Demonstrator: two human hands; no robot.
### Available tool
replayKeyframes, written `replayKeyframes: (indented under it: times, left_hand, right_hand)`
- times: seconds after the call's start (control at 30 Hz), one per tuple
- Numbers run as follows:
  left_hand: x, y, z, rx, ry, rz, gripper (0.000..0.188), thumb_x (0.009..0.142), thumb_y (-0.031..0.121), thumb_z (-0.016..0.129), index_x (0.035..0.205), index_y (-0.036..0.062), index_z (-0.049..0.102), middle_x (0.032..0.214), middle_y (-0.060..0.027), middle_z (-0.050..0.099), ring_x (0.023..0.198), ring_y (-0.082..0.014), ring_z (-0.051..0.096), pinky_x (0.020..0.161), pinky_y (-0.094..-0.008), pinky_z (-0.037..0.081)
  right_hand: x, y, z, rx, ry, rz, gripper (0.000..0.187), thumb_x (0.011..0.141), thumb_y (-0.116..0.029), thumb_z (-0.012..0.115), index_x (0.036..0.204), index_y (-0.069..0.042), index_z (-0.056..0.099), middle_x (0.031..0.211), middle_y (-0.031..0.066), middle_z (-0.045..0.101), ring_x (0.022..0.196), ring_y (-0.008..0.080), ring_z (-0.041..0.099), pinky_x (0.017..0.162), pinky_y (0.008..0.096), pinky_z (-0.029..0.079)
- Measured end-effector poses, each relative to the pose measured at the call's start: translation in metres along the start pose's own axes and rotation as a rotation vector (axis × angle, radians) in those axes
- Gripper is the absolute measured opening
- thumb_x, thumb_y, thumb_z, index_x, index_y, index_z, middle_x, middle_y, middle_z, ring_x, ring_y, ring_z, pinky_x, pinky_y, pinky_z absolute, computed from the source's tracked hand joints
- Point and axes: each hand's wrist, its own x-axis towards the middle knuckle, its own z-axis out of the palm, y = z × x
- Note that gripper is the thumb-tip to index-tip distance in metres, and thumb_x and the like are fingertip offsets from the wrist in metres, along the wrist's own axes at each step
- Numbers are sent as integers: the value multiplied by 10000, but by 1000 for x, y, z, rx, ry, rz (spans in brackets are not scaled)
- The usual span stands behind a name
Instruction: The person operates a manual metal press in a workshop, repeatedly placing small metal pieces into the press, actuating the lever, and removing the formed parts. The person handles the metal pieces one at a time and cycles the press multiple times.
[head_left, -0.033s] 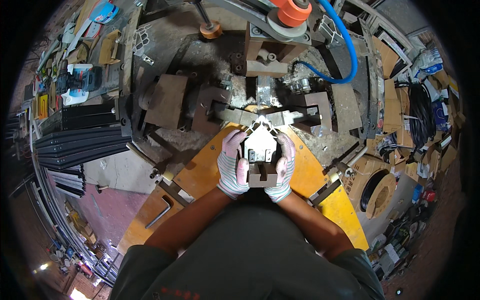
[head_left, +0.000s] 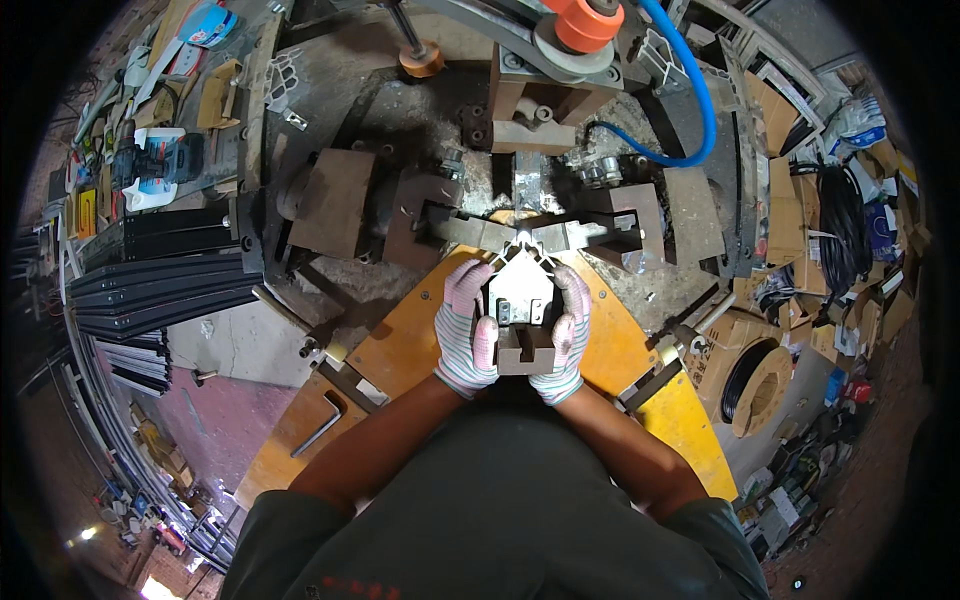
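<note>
My left hand (head_left: 466,330), in a striped work glove with pink fingers, is wrapped round the left side of a pale metal profile piece (head_left: 497,258). Opposite it, my right hand (head_left: 562,335), gloved alike, closes on the matching right-hand profile piece (head_left: 547,260). Their slanted ends meet in a point at the machine's middle. Between my palms lies a brightly lit metal plate (head_left: 519,283) with dark slotted fittings, and below that a brown notched block (head_left: 525,356). My fingers hide most of both pieces. Two metal jaw bars, left (head_left: 480,234) and right (head_left: 575,235), flank the tip.
Brown steel blocks stand at left (head_left: 333,203) and right (head_left: 632,225). An orange-capped part (head_left: 588,25) and a blue hose (head_left: 708,100) overhang the far side. A hex key (head_left: 318,425) lies on the orange plate (head_left: 390,340). Black profiles (head_left: 165,280) are stacked at left; a cable spool (head_left: 757,390) sits right.
</note>
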Motion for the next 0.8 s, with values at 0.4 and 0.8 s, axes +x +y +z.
replayKeyframes:
  times: [0.4, 0.8]
  left_hand:
    - [1, -4, 1, -34, -19, 6, 669, 1006, 558, 374, 1314, -15, 533, 1295, -221, 532, 1156, -343, 585, 985, -440, 474]
    - [4, 1, 3, -83, 2, 15, 645, 990, 519, 395, 1296, -30, 538, 1257, -209, 543, 1106, -327, 597, 947, -417, 484]
  right_hand:
    - [-5, 11, 2, -73, 3, -87, 608, 1060, -457, 287, 1361, 14, 525, 1331, 233, 566, 1211, 388, 544, 1070, 483, 400]
    - [0, 0, -2, -25, -40, -42, 611, 1077, -464, 299, 1404, 19, 478, 1359, 225, 529, 1239, 369, 536, 1082, 475, 408]
